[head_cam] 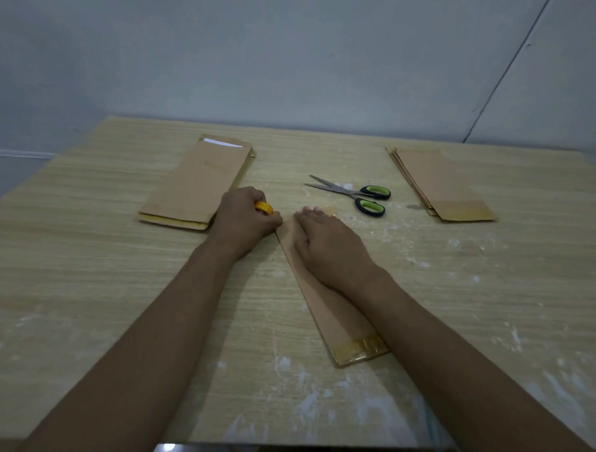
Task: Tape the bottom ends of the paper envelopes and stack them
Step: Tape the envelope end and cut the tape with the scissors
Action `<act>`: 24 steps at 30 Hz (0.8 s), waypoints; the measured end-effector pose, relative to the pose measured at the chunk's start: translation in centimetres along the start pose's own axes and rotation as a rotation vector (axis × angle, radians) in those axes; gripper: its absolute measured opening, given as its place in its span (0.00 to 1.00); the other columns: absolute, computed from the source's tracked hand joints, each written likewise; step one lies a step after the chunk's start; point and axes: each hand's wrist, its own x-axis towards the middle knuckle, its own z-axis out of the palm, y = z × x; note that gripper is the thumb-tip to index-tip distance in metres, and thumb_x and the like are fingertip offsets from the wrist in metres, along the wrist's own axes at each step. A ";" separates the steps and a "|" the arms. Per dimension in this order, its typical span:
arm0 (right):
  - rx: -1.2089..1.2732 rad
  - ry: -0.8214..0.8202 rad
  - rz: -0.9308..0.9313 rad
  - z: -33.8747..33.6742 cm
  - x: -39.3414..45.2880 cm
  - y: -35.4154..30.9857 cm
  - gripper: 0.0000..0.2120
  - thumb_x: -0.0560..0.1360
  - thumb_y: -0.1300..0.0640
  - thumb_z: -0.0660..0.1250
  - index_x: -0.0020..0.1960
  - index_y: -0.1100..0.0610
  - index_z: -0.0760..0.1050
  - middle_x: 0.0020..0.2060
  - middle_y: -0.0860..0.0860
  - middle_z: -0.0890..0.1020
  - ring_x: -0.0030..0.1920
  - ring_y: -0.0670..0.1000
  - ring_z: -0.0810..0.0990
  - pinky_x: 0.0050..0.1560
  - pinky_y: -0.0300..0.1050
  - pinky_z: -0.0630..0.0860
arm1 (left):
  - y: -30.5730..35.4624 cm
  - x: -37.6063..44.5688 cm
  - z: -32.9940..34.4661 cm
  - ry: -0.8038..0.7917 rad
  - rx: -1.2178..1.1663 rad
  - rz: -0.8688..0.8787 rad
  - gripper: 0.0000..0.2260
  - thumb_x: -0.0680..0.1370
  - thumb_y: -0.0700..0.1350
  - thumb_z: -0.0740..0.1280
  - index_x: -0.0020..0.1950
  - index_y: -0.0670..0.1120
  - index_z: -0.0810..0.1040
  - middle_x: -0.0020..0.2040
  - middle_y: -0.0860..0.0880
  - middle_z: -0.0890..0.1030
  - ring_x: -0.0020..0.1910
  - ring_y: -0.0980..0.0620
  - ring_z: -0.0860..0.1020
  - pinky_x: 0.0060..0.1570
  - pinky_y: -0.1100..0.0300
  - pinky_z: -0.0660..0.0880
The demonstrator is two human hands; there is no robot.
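A brown paper envelope (pixel 334 315) lies slanted in the middle of the wooden table (pixel 85 286), with yellowish tape across its near end. My right hand (pixel 333 250) presses flat on its far half, fingers spread. At the envelope's far left corner my left hand (pixel 246 220) is closed around a yellow tape roll (pixel 264 208). One stack of envelopes (pixel 196 185) lies at the back left with a white slip showing at its far end. Another stack (pixel 440 183), taped at the near end, lies at the back right.
Scissors (pixel 355 194) with green-and-black handles lie shut between the two stacks, just beyond my right hand. A grey wall rises right behind the table's far edge. White smears mark the tabletop on the right and near sides.
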 end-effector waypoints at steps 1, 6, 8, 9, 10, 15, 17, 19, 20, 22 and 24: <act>0.010 0.002 0.001 0.0 0.0 0.0 0.26 0.83 0.54 0.54 0.79 0.58 0.57 0.78 0.54 0.60 0.78 0.50 0.55 0.75 0.45 0.52 | 0.0 0.0 0.0 0.002 0.005 0.001 0.13 0.68 0.44 0.76 0.31 0.42 0.73 0.28 0.49 0.69 0.34 0.48 0.71 0.35 0.58 0.62; 0.054 0.026 -0.022 0.0 -0.1 0.0 0.26 0.82 0.56 0.55 0.80 0.54 0.56 0.78 0.54 0.62 0.78 0.52 0.57 0.75 0.46 0.54 | -0.2 0.0 0.0 0.007 0.000 0.004 0.12 0.68 0.45 0.76 0.33 0.40 0.76 0.31 0.43 0.74 0.35 0.47 0.73 0.35 0.55 0.65; 0.018 0.016 -0.042 0.1 -0.1 0.0 0.25 0.83 0.55 0.54 0.80 0.51 0.57 0.77 0.56 0.62 0.78 0.54 0.57 0.74 0.47 0.55 | -0.2 -0.1 0.0 0.008 -0.003 0.008 0.13 0.68 0.45 0.76 0.34 0.38 0.76 0.32 0.39 0.76 0.36 0.45 0.74 0.36 0.51 0.68; -0.007 0.007 -0.045 0.1 0.0 0.0 0.24 0.83 0.54 0.53 0.79 0.51 0.58 0.78 0.56 0.61 0.78 0.54 0.57 0.75 0.48 0.55 | -0.2 -0.1 0.0 0.010 -0.002 0.010 0.13 0.68 0.45 0.76 0.34 0.38 0.76 0.33 0.38 0.76 0.36 0.44 0.75 0.37 0.51 0.69; -0.022 -0.001 -0.045 0.2 0.1 0.0 0.24 0.84 0.54 0.53 0.79 0.51 0.58 0.78 0.56 0.61 0.78 0.55 0.56 0.75 0.48 0.54 | -0.2 -0.1 0.1 0.012 -0.004 0.010 0.13 0.68 0.45 0.76 0.34 0.38 0.76 0.33 0.38 0.76 0.36 0.43 0.75 0.37 0.50 0.69; -0.043 -0.002 -0.045 0.1 0.2 0.0 0.23 0.84 0.54 0.52 0.79 0.51 0.60 0.78 0.56 0.61 0.78 0.55 0.57 0.75 0.50 0.55 | -0.4 -0.5 -0.4 0.024 -0.039 0.005 0.19 0.72 0.50 0.75 0.30 0.43 0.70 0.28 0.48 0.69 0.30 0.54 0.68 0.31 0.64 0.64; -0.031 0.015 -0.044 0.2 0.1 0.0 0.23 0.84 0.54 0.53 0.78 0.52 0.61 0.77 0.56 0.62 0.78 0.55 0.58 0.74 0.49 0.56 | -0.6 -0.9 -0.9 -0.003 -0.078 -0.003 0.21 0.75 0.53 0.73 0.32 0.41 0.71 0.29 0.49 0.69 0.29 0.55 0.67 0.30 0.66 0.63; -0.002 0.034 -0.032 0.2 -0.1 0.0 0.23 0.83 0.54 0.54 0.78 0.52 0.61 0.77 0.55 0.64 0.77 0.54 0.59 0.74 0.47 0.56 | -1.0 -1.1 -1.2 -0.037 -0.164 -0.036 0.20 0.77 0.54 0.71 0.35 0.40 0.74 0.30 0.48 0.71 0.30 0.54 0.68 0.33 0.60 0.66; 0.004 0.039 -0.029 0.2 -0.1 0.0 0.24 0.83 0.54 0.54 0.79 0.52 0.60 0.77 0.55 0.64 0.77 0.54 0.59 0.74 0.47 0.56 | -1.2 -1.1 -1.4 -0.048 -0.196 -0.049 0.18 0.77 0.53 0.70 0.37 0.40 0.75 0.30 0.48 0.72 0.31 0.54 0.68 0.34 0.57 0.66; 0.002 0.032 -0.031 0.1 -0.1 0.0 0.24 0.83 0.54 0.53 0.79 0.52 0.59 0.77 0.55 0.63 0.77 0.54 0.59 0.74 0.47 0.56 | -1.2 -1.2 -1.6 -0.064 -0.220 -0.061 0.16 0.78 0.52 0.70 0.38 0.40 0.76 0.31 0.48 0.73 0.31 0.54 0.69 0.35 0.57 0.67; -0.015 0.008 -0.035 0.0 0.0 -0.1 0.24 0.84 0.53 0.52 0.79 0.52 0.59 0.77 0.55 0.62 0.78 0.54 0.58 0.74 0.48 0.56 | -1.2 -1.3 -1.7 -0.077 -0.216 -0.061 0.16 0.78 0.52 0.70 0.39 0.40 0.77 0.31 0.48 0.73 0.31 0.54 0.70 0.35 0.56 0.67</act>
